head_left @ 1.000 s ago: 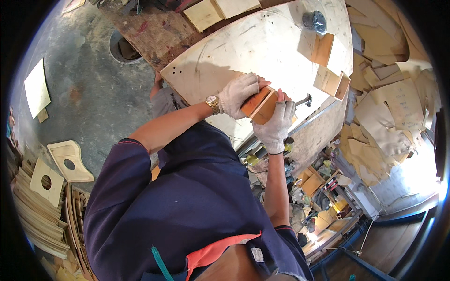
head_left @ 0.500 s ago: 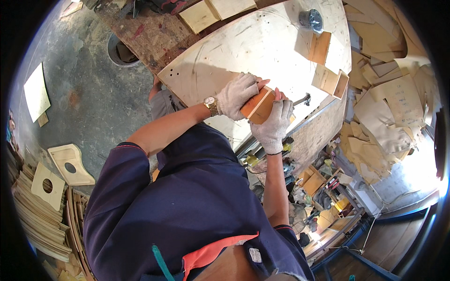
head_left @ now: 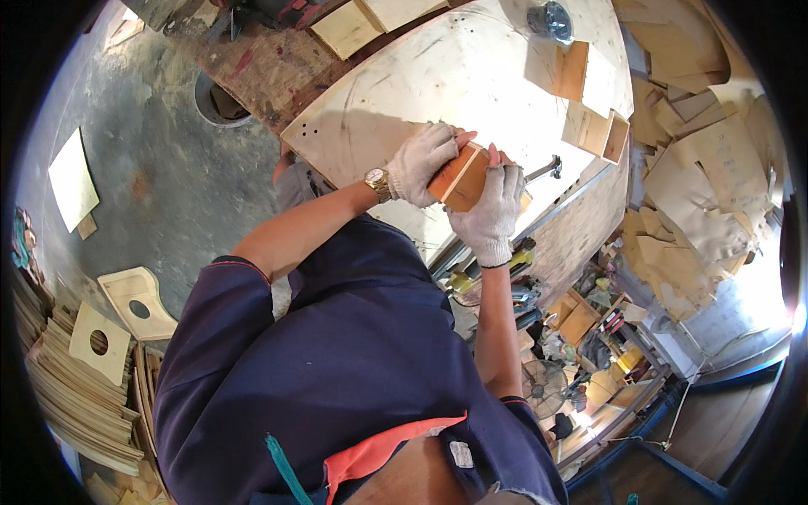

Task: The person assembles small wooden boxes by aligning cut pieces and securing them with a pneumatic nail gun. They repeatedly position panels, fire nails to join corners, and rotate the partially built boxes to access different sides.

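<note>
A small wooden box-like piece (head_left: 467, 187), orange-brown with a pale edge strip, is held between my two gloved hands over the pale board. My left hand (head_left: 423, 163), with a watch at the wrist, closes on its left side. On the right side my right hand (head_left: 488, 210) grips it, fingers bent over the top. Both gloves leave some fingertips bare. A hammer (head_left: 545, 170) lies on the board just right of my right hand; part of its handle is hidden. Under the piece, the hands cover what it touches.
The large pale board (head_left: 370, 118) lies on a stained workbench (head_left: 244, 63). Toward its far right stand a plastic-covered tub (head_left: 550, 23) and open wooden boxes (head_left: 596, 133). Plywood offcuts (head_left: 703, 181) pile up at right, cut panels (head_left: 80, 408) stack at lower left, and a bucket (head_left: 220, 101) stands on the floor.
The wooden piece stays gripped in both hands and has shifted very slightly. My view has turned a little, so the surroundings sit at slightly different places.
</note>
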`<state>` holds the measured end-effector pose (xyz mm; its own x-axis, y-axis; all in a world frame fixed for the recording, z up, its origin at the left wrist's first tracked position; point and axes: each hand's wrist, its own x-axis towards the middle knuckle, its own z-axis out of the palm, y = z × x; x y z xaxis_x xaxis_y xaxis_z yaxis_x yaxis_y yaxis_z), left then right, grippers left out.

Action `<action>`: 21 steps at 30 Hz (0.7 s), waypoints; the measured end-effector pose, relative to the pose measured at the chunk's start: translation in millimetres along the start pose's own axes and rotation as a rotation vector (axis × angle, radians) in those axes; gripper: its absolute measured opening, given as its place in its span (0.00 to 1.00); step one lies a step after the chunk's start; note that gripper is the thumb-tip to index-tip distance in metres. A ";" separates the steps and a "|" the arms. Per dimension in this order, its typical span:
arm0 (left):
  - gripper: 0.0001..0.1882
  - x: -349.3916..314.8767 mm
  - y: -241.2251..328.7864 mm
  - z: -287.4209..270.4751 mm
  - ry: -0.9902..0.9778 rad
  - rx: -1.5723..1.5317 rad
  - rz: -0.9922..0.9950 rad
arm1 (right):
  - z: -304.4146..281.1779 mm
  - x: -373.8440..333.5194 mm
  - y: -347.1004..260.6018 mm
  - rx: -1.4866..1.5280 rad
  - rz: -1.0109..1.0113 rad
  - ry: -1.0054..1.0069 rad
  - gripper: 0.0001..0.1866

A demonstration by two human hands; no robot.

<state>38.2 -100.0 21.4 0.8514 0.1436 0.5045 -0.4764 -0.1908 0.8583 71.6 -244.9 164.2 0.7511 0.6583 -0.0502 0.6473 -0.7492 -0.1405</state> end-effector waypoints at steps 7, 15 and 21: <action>0.43 1.6 1.2 -1.2 0.002 0.003 0.032 | -23.2 -3.1 -9.5 -0.072 0.017 -0.075 0.57; 0.42 -2.8 0.3 0.0 -0.047 0.015 -0.007 | 42.7 -174.3 85.2 0.174 1.059 0.529 0.27; 0.42 -0.7 -1.9 1.6 0.008 -0.020 0.031 | 137.1 -281.7 115.5 0.929 1.513 0.299 0.16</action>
<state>38.9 -101.3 19.2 0.8345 0.1461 0.5313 -0.5066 -0.1758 0.8441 -83.0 -506.9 26.5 0.6237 -0.5997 -0.5014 -0.7489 -0.2745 -0.6032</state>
